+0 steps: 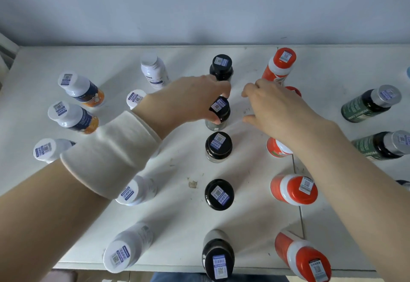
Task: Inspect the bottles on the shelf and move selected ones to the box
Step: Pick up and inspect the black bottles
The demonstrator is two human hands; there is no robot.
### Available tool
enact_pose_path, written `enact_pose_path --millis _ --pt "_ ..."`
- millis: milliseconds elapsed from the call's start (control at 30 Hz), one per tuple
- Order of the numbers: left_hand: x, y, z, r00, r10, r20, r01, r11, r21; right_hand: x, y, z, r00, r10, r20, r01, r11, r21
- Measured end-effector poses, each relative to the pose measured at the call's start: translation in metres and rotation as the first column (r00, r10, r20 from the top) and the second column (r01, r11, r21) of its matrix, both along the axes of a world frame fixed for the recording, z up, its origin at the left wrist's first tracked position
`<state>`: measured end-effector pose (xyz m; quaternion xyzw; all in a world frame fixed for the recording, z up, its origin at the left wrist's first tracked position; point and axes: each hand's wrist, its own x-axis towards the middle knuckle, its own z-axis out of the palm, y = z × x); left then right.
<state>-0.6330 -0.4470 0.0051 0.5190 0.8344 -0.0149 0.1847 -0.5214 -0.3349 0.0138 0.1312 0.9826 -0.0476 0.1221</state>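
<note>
The left hand [195, 99] is reaching in from the lower left of the frame and pinching the black-capped bottle [219, 107] at the centre, with the thumb pressing the near edge of the cap and the fingers curling over the far edge. It is probably gripping by the cap because other dark bottles [218, 146] are standing close in front of and behind it in the same column, which leaves the top as the easiest part to reach. The bottle's base appears to be resting on the white shelf [246, 170], so it is likely just being picked out for a look.

The right hand [275, 108] is hovering just right of that bottle without touching it, its fingers loosely curled and holding nothing. It seems to be waiting to receive or steady the bottle so the side label can be turned into view.

The rest of the stock is standing upright in columns sorted by kind. White bottles [131, 190] are running down the left, orange bottles [292, 189] right of centre, and green bottles [370, 104] at the right edge. Most caps are carrying a code sticker facing up, presumably so each can be read from above without lifting.

The box is not showing anywhere in the frame, so any chosen bottle is going to have to travel out of view
</note>
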Motion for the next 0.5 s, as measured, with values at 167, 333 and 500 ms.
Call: enact_pose_path --millis 167,333,500 --pt "-0.011 -0.015 -0.003 0.932 0.148 0.331 -0.227 0.949 0.218 0.004 0.002 -0.011 0.981 -0.112 -0.159 0.074 0.972 -0.224" --pt "-0.006 -0.044 0.009 0.662 0.066 0.747 -0.538 0.735 0.412 0.006 0.001 -0.010 0.884 -0.465 -0.043 0.208 0.475 -0.855" --pt "0.017 -0.058 0.005 0.441 -0.057 0.895 -0.653 0.664 0.364 0.021 -0.005 -0.004 0.828 -0.548 0.114 0.127 -0.014 -0.992"
